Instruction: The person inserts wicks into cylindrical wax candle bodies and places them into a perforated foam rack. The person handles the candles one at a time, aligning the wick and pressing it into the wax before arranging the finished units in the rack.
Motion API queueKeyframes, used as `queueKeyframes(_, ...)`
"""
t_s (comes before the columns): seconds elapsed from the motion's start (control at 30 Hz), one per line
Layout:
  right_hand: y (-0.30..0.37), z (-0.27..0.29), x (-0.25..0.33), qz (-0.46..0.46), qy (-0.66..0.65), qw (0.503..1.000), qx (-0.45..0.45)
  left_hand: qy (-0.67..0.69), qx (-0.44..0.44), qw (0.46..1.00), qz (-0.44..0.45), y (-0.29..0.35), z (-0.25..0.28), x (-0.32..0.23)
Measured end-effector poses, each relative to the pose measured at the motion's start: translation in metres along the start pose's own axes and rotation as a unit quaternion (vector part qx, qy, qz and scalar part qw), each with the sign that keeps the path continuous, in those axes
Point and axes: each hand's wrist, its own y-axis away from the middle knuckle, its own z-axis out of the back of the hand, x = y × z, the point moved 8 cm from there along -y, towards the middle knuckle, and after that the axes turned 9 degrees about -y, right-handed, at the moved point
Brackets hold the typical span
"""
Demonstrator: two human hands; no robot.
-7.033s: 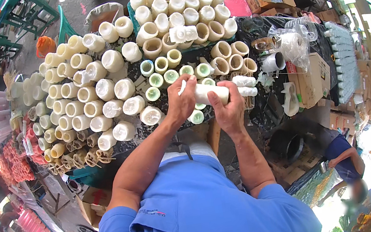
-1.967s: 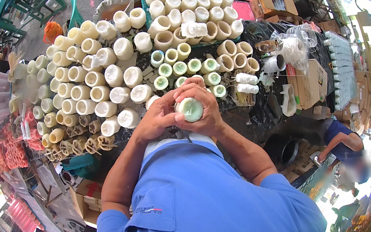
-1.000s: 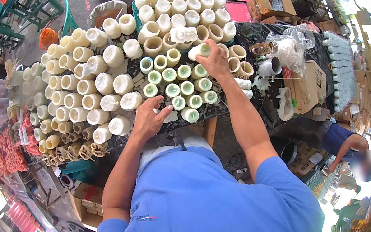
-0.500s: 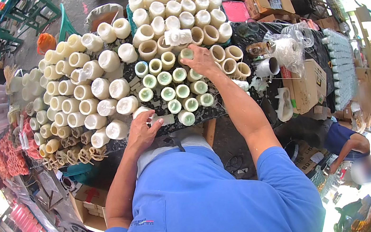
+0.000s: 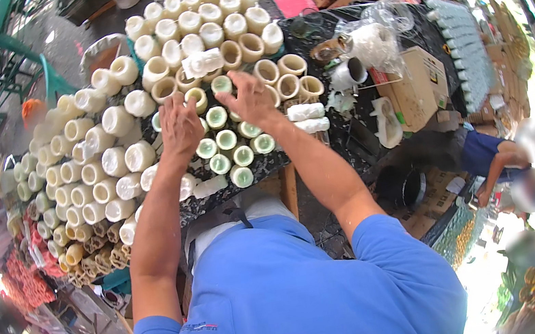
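Small pale wax cups with green insides, one of them a candle cup (image 5: 226, 139), stand in rows on the black-topped table. My right hand (image 5: 251, 100) has its thumb and forefinger closed round a green candle cup (image 5: 222, 85) at the far end of this group. To its left, my left hand (image 5: 180, 126) bends its fingers down among the small cups, beside a cream-rimmed candle cup (image 5: 196, 99). What lies under those fingers is hidden. Just beyond both hands, a white translucent block (image 5: 202, 63) rests across larger hollow wax cylinders (image 5: 231, 53).
Many cream wax cylinders (image 5: 117, 121) crowd the table's left and far sides. Two white wrapped bars (image 5: 307, 111) lie right of my right forearm. Farther right are a metal pitcher (image 5: 347, 73), clear plastic wrap (image 5: 377, 47) and a cardboard box (image 5: 421, 85). Another person (image 5: 491, 158) works at lower right.
My left hand has moved from the table's near edge up and forward to the small cups. My right hand stays at its green candle cup. The view has shifted and turned.
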Motion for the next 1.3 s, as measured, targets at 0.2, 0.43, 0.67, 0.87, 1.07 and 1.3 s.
queueKeyframes(0.2,0.102,0.083,0.028,-0.234,-0.145,0.961,0.037,-0.075,0.034,0.994,-0.066,-0.031,-0.057,0.007)
queueKeyframes(0.43,0.219,0.179,-0.055,-0.437,0.031,0.898,-0.036,0.147,0.000,0.988,0.052,-0.024,-0.007,0.030)
queueKeyframes(0.67,0.255,0.168,-0.087,-0.417,0.101,0.903,-0.034,0.855,-0.057,0.370,0.359,0.080,0.029,0.090)
queueKeyframes(0.87,0.244,0.156,-0.097,-0.441,0.201,0.874,0.028,0.918,0.060,0.252,0.301,0.141,0.040,0.020)
queueKeyframes(1.07,0.244,0.188,-0.075,-0.585,0.158,0.786,0.122,0.822,0.204,0.457,0.272,0.129,0.048,-0.026)
queueKeyframes(1.3,0.209,0.210,0.050,-0.550,-0.121,0.826,0.037,0.760,0.376,0.500,0.173,0.111,0.070,-0.060)
